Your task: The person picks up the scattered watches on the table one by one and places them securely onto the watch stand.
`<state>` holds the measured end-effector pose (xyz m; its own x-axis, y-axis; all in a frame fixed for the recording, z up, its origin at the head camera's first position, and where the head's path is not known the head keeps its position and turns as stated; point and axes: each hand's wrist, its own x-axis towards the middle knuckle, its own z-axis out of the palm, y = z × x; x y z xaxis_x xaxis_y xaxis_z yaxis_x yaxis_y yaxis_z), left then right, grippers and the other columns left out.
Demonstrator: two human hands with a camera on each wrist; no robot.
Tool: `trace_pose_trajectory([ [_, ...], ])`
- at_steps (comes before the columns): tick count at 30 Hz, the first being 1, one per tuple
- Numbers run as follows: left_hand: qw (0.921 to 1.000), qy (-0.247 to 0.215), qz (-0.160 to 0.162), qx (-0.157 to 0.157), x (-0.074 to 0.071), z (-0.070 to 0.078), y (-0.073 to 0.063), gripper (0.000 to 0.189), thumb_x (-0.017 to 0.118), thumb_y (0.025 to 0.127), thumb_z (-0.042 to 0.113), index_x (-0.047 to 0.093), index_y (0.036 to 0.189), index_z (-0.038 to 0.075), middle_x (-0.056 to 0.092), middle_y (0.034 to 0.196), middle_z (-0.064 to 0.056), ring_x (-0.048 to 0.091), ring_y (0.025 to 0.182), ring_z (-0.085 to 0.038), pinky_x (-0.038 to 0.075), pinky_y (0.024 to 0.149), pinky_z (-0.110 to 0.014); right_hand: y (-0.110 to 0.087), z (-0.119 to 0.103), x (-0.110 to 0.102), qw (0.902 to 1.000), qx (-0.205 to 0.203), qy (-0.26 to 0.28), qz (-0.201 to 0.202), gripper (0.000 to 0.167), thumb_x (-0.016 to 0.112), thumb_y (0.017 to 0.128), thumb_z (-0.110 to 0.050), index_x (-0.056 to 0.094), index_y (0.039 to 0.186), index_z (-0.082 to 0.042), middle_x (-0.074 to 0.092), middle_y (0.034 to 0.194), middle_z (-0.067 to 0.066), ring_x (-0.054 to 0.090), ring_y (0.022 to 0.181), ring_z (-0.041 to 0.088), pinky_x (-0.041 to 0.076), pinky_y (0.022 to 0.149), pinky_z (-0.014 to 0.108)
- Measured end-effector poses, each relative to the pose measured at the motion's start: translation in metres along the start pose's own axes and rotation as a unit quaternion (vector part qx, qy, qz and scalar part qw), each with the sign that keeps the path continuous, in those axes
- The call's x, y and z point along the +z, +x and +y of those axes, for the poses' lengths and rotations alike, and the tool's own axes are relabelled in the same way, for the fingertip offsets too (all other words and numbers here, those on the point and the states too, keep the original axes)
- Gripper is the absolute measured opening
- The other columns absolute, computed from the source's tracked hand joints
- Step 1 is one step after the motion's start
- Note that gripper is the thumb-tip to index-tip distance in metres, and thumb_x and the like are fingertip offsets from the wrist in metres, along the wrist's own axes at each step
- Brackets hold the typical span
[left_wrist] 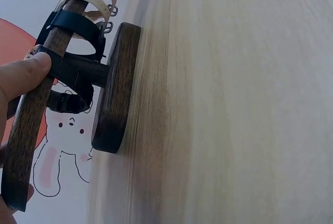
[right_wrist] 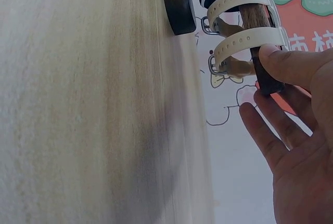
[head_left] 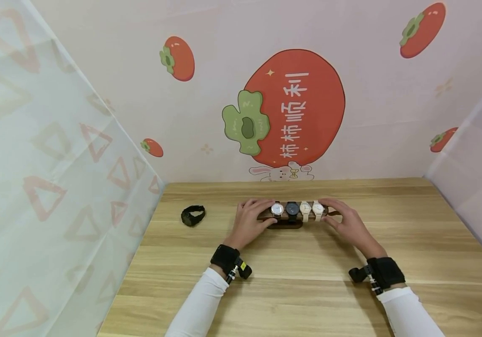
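A dark wooden watch stand stands on the table, its crossbar raised over a flat base. Strapped along the bar are a watch with a white dial and dark strap, a black watch and two cream watches, side by side. My left hand grips the bar's left end, thumb on the near side beside the dark strap. At the other end my right hand holds the bar tip, thumb against it by the outermost cream strap, other fingers partly spread around the end.
Another black watch lies closed in a loop on the left part of the wooden table. Behind the stand rises a wall sheet with printed persimmons. A patterned sheet borders the left side.
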<state>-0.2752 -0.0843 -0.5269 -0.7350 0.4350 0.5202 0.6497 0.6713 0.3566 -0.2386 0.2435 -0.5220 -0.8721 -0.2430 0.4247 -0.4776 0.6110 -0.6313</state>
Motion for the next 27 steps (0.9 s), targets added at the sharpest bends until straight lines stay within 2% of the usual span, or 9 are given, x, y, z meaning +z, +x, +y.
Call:
trace_pose_trajectory([
  [7, 0.9999, -0.001, -0.006, 0.008, -0.001, -0.001, 0.0, 0.058, 0.087, 0.09, 0.039, 0.07, 0.143, 0.022, 0.072, 0.141, 0.002, 0.062, 0.131, -0.024, 0.044, 0.111, -0.058, -0.001, 0.001, 0.0, 1.0, 0.004, -0.002, -0.005, 0.054, 0.076, 0.095, 0.005, 0.062, 0.146, -0.001, 0.061, 0.147, 0.024, 0.065, 0.123, 0.044, 0.06, 0.093, 0.059],
  [13, 0.9989, -0.039, -0.024, 0.006, -0.008, -0.005, -0.003, 0.057, 0.085, 0.093, 0.033, 0.067, 0.145, 0.017, 0.068, 0.146, -0.006, 0.059, 0.136, -0.029, 0.04, 0.118, -0.061, -0.002, 0.002, 0.001, 0.9999, 0.001, -0.016, -0.002, 0.055, 0.077, 0.094, 0.004, 0.062, 0.147, -0.005, 0.061, 0.148, 0.022, 0.062, 0.126, 0.041, 0.059, 0.094, 0.059],
  [19, 0.9971, -0.074, -0.017, 0.007, -0.023, -0.014, -0.012, 0.047, 0.08, 0.098, 0.028, 0.069, 0.143, 0.016, 0.064, 0.148, -0.005, 0.056, 0.14, -0.03, 0.041, 0.121, -0.059, -0.004, -0.003, 0.0, 0.9995, -0.006, -0.032, -0.002, 0.054, 0.078, 0.094, 0.001, 0.062, 0.146, -0.002, 0.059, 0.15, 0.025, 0.054, 0.136, 0.047, 0.053, 0.103, 0.064],
  [24, 0.996, -0.088, -0.015, 0.007, -0.039, -0.023, -0.022, 0.043, 0.078, 0.1, 0.022, 0.07, 0.14, 0.011, 0.065, 0.145, -0.013, 0.056, 0.139, -0.033, 0.043, 0.119, -0.058, -0.008, -0.01, -0.005, 0.9991, -0.002, -0.042, 0.007, 0.051, 0.079, 0.095, -0.002, 0.063, 0.144, -0.002, 0.058, 0.149, 0.025, 0.05, 0.138, 0.049, 0.042, 0.111, 0.07],
  [27, 0.9961, -0.088, -0.01, 0.006, -0.047, -0.028, -0.027, 0.041, 0.077, 0.1, 0.019, 0.07, 0.139, 0.01, 0.065, 0.144, -0.014, 0.056, 0.138, -0.032, 0.045, 0.118, -0.057, -0.009, -0.015, -0.007, 0.9988, -0.004, -0.046, 0.018, 0.05, 0.078, 0.095, -0.002, 0.064, 0.143, -0.001, 0.059, 0.148, 0.024, 0.05, 0.137, 0.048, 0.043, 0.111, 0.069],
])
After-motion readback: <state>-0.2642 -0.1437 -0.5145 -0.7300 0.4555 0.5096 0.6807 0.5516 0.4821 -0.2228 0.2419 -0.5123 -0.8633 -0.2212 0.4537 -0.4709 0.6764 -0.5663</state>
